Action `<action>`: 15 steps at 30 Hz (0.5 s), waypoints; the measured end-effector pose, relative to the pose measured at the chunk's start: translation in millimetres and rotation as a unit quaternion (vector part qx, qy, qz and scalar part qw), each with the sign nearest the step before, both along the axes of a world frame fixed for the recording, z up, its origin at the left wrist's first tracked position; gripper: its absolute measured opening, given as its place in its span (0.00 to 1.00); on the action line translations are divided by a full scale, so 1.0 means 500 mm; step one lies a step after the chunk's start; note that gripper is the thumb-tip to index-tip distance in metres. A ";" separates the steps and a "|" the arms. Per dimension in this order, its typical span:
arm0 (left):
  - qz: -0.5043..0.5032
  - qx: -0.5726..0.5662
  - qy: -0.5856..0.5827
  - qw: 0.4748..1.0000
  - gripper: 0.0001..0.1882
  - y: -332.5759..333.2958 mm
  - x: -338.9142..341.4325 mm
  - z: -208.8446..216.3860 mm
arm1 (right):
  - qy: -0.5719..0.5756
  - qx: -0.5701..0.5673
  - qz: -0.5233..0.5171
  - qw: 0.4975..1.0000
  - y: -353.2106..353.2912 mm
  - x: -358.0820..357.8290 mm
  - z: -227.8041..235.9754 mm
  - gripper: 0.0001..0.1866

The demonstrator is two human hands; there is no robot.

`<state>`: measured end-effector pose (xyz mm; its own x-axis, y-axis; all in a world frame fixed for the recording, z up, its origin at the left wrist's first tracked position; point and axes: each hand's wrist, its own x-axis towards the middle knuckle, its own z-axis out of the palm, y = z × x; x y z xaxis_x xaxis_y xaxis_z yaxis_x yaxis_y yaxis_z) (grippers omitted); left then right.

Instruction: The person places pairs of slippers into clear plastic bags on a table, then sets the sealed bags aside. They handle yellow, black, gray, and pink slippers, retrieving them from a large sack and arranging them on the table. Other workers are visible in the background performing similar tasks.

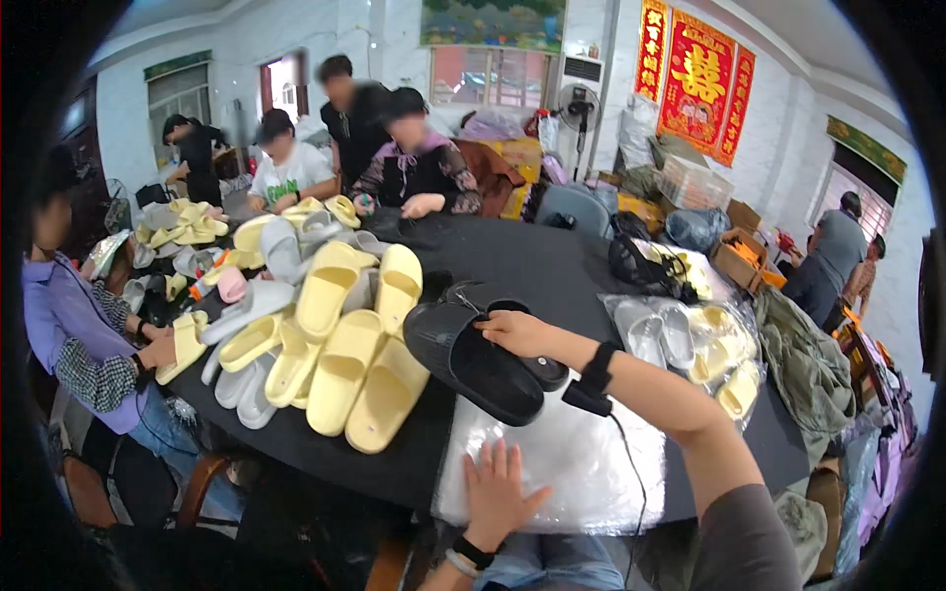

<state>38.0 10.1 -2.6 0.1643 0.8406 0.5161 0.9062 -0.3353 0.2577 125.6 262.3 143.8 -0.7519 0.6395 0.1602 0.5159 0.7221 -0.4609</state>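
My right hand (519, 333) grips a pair of black slippers (473, 360) near their middle, holding them over the table in front of me. The fingers wrap the upper edge of the slippers. My left hand (501, 490) lies flat with fingers spread on a stack of clear plastic bags (591, 468) at the table's near edge. Just left of the black pair, a heap of loose yellow slippers (347, 360) covers the table, with grey slippers (258, 300) mixed in.
Bagged grey and yellow slippers (705, 345) lie to the right on the black table (512, 251). Across the table several people work; one in a purple shirt (74, 315) at the left holds a yellow slipper (184, 347). A black cable (642, 463) hangs from my right wrist.
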 end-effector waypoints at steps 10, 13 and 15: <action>-0.010 -0.083 0.014 0.996 0.50 -0.004 0.002 -0.009 | 0.042 0.055 -0.146 0.987 0.185 -0.093 0.013 0.22; -0.017 -0.086 0.012 0.996 0.50 0.001 0.008 -0.002 | 0.001 0.116 -0.003 0.993 0.122 -0.043 -0.058 0.21; 0.001 -0.108 0.046 0.993 0.50 -0.002 -0.001 -0.003 | -0.023 0.104 0.055 0.993 0.002 -0.022 -0.073 0.27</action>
